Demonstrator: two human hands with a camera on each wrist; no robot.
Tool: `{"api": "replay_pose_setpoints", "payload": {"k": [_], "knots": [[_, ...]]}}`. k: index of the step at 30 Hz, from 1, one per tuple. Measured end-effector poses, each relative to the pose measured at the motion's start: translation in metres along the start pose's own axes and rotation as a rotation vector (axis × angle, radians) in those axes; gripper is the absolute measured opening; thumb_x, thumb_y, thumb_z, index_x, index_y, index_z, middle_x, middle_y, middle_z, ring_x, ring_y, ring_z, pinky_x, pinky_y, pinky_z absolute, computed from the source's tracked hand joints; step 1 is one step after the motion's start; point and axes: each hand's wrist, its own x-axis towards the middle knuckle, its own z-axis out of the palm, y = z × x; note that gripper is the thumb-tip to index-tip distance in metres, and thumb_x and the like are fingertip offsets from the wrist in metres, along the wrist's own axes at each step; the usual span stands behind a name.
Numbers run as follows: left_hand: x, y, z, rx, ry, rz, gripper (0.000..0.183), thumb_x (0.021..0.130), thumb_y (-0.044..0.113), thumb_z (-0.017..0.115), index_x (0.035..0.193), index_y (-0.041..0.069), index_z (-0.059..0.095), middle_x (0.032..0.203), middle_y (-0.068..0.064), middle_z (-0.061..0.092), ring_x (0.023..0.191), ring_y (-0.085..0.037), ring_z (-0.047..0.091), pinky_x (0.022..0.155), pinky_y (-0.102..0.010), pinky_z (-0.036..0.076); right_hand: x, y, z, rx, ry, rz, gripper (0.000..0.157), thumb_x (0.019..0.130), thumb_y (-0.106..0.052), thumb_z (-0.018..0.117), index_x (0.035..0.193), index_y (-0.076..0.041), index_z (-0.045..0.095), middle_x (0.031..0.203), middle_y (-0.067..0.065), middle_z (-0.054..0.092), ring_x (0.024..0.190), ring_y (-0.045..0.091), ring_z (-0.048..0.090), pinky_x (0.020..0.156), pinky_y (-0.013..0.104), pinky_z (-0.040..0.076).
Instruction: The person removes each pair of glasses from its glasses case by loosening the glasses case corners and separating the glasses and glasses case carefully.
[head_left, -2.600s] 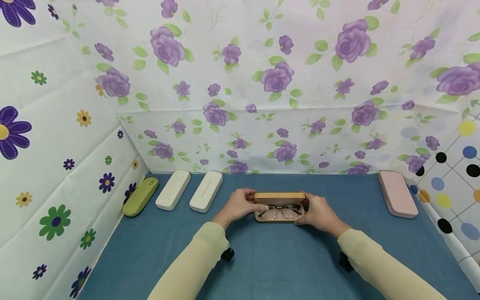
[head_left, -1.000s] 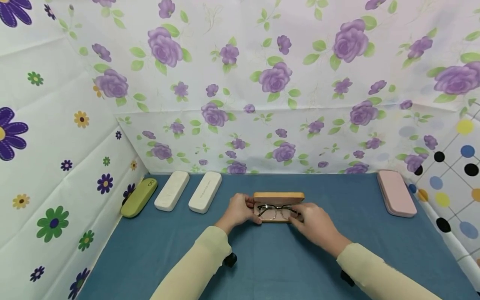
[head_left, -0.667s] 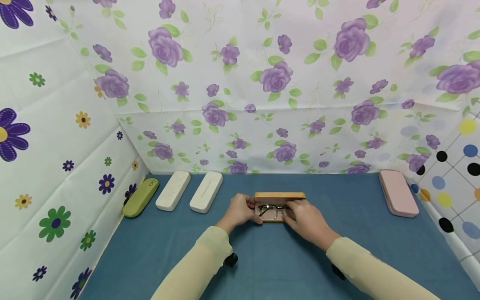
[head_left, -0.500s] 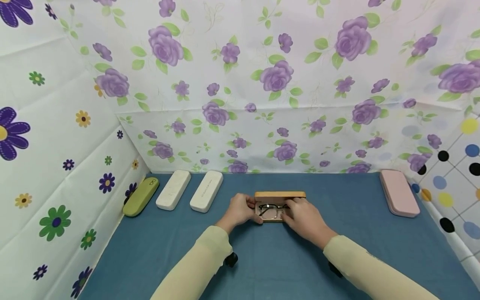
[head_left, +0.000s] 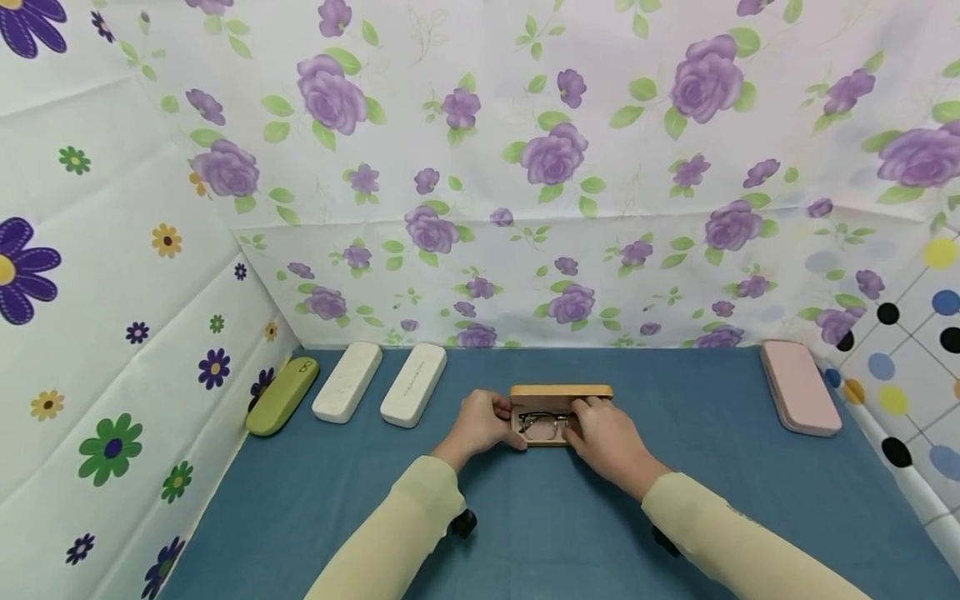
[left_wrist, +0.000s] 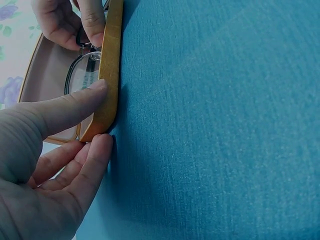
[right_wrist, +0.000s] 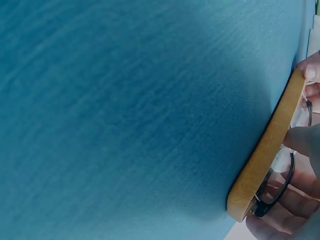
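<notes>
An open yellow-brown glasses case (head_left: 561, 390) lies on the blue cloth, its hinged lid tilted up at the back and its lining pale pink. Inside it is a pair of dark-rimmed eyeglasses (head_left: 529, 416). My left hand (head_left: 480, 421) grips the case's left end; in the left wrist view its thumb presses the case's front wall (left_wrist: 111, 70) and the fingers curl beneath the corner. My right hand (head_left: 611, 437) reaches into the case and pinches the eyeglasses (left_wrist: 75, 70) near the bridge. It hides their right lens in the head view.
To the left stand a green glasses case (head_left: 282, 397) and two white ones, the nearer white case (head_left: 414, 385) and the farther white case (head_left: 347, 382). A pink case (head_left: 801, 388) lies at the far right. Flowered sheets (head_left: 480, 167) wall the table's back and left.
My right hand has gone from the case's right end to the middle of the eyeglasses and taken hold there. My left thumb has shifted down to the case's front edge.
</notes>
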Motion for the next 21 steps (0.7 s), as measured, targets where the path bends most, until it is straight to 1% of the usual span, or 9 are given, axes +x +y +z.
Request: {"api": "replay_pose_setpoints", "payload": {"k": [6,12,21], "knots": [[-0.0005,0.0002,0.0013,-0.014,0.0,0.0,0.058,0.053,0.021,0.092,0.105,0.011,0.067,0.096,-0.001,0.065,0.085,-0.014,0.06,0.069,-0.03,0.053,-0.0013,0.0006,0.002,0.002,0.008,-0.021,0.021,0.086,-0.034,0.067,0.093,-0.015,0.062,0.077,-0.001,0.059,0.07,0.015,0.056,0.057,0.032,0.046],[-0.0016,0.0008,0.0006,-0.014,-0.007,-0.003,0.056,0.056,0.021,0.091,0.106,0.01,0.067,0.096,-0.001,0.065,0.085,-0.014,0.06,0.07,-0.03,0.053,-0.0004,-0.0018,0.0025,-0.011,0.025,-0.038,0.02,0.085,-0.036,0.068,0.091,-0.017,0.067,0.08,-0.001,0.062,0.075,0.017,0.059,0.061,0.035,0.05],[-0.0023,-0.0001,-0.0002,-0.015,-0.017,0.001,0.057,0.056,0.021,0.091,0.107,0.011,0.066,0.096,0.0,0.065,0.086,-0.014,0.06,0.07,-0.03,0.053,0.0002,-0.0064,-0.003,0.006,0.086,-0.066,0.011,0.084,-0.029,0.069,0.084,-0.019,0.07,0.075,-0.003,0.062,0.07,0.014,0.059,0.06,0.034,0.051]]}}
